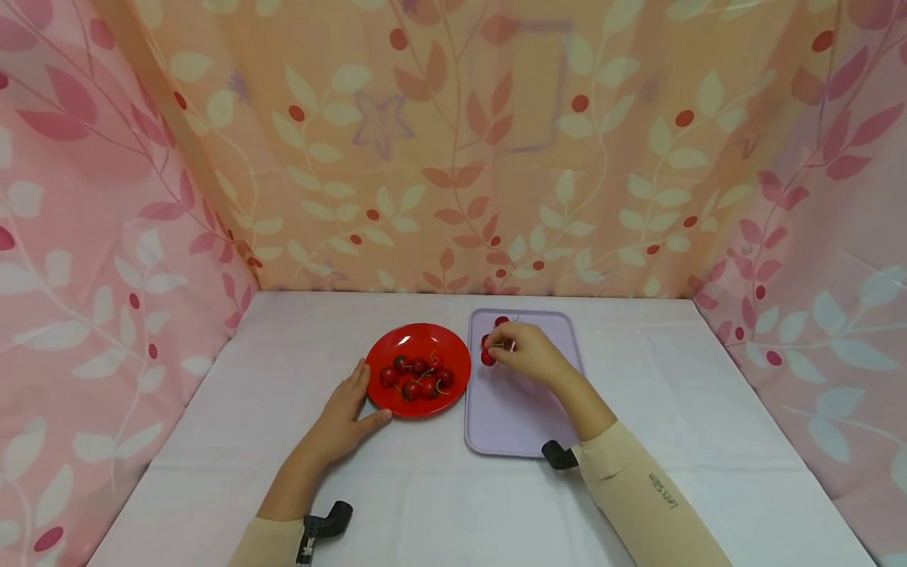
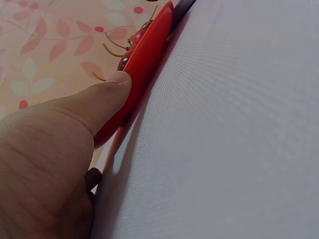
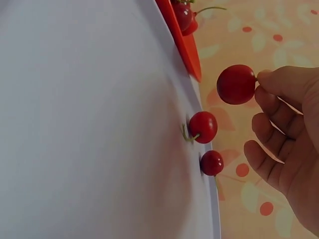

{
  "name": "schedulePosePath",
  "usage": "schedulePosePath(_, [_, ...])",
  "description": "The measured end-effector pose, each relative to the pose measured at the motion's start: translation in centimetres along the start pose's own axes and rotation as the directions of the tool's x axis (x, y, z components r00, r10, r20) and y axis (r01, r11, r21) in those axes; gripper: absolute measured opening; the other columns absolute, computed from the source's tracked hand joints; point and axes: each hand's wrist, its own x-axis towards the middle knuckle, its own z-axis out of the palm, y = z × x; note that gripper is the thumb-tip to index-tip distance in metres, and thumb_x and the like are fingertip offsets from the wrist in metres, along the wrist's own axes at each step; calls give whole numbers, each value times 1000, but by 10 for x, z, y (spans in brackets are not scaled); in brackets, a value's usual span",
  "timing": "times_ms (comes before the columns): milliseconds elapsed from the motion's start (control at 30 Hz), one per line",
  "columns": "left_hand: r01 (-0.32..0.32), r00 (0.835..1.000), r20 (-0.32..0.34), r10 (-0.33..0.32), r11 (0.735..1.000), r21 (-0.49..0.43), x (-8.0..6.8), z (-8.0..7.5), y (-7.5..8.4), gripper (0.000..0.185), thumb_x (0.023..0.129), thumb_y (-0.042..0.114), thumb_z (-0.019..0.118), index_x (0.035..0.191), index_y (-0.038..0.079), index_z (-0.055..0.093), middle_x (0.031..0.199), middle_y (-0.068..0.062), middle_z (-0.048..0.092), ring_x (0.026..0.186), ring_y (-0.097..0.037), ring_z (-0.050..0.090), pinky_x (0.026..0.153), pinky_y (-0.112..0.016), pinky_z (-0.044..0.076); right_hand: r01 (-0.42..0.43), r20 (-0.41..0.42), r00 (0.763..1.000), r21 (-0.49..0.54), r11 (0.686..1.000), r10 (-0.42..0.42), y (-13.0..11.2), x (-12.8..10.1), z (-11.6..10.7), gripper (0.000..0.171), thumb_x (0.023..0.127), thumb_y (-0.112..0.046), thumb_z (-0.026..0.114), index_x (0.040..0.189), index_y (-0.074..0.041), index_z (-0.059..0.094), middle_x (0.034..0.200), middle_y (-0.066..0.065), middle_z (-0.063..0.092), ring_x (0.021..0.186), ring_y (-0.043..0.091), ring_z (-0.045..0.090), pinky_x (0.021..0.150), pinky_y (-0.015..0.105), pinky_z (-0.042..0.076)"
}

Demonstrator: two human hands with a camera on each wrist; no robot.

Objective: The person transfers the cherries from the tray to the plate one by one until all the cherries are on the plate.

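A red plate (image 1: 453, 353) holds several dark red cherries (image 1: 418, 376) with stems. My left hand (image 1: 363, 400) lies flat on the white cloth at the plate's near-left edge, and its thumb (image 2: 107, 99) presses against the plate rim (image 2: 149, 55). To the right is a lilac tray (image 1: 520, 409). Over the tray's far-left corner my right hand (image 1: 499, 350) pinches the stem of one cherry (image 3: 236, 84) and holds it just above the tray. Two more cherries (image 3: 203, 127) (image 3: 212, 163) lie on the tray (image 3: 99, 124) beside it.
A white cloth (image 1: 673, 409) covers the table. Pink and peach leaf-patterned curtains (image 1: 453, 157) close in the back and both sides. Black wrist-camera mounts (image 1: 322, 528) (image 1: 560, 455) sit on both forearms.
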Motion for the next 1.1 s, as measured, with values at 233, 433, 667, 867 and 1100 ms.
schedulePosePath(233, [9,1000,2,-9,1000,4,0,-1,1,102,92,56,70,164,8,16,173,-9,7,157,-40,13,121,-64,22,-69,-4,998,93,993,70,-5,8,3,6,95,-14,69,96,-18,73,86,-5,74,83,21,63,73,34,56])
schedulePosePath(433, [7,1000,0,-7,1000,9,0,-1,1,102,92,55,70,164,7,16,173,-11,9,157,-40,14,122,-64,21,-94,7,996,81,992,94,-9,17,5,9,94,-11,67,94,-17,73,86,-3,72,85,20,62,72,32,56])
schedulePosePath(667, [9,1000,3,-9,1000,16,-1,-2,2,102,92,57,70,164,8,16,173,-10,8,157,-40,14,121,-64,22,-110,85,991,124,986,100,-17,31,6,10,98,-11,63,96,-14,73,90,1,76,89,23,70,73,31,60])
schedulePosePath(867, [21,1000,13,-21,1000,14,0,-1,1,103,91,58,69,165,10,15,173,-8,8,157,-39,13,121,-63,22,-88,90,993,90,992,80,-18,41,9,9,95,-9,68,97,-14,76,89,0,75,84,21,63,66,29,58])
schedulePosePath(1100, [19,1000,9,-19,1000,14,0,-1,1,102,92,57,70,164,9,16,173,-9,8,158,-39,13,122,-63,21,-66,83,995,58,996,61,-22,53,14,6,93,-14,72,96,-18,76,89,-3,72,84,21,61,63,29,56])
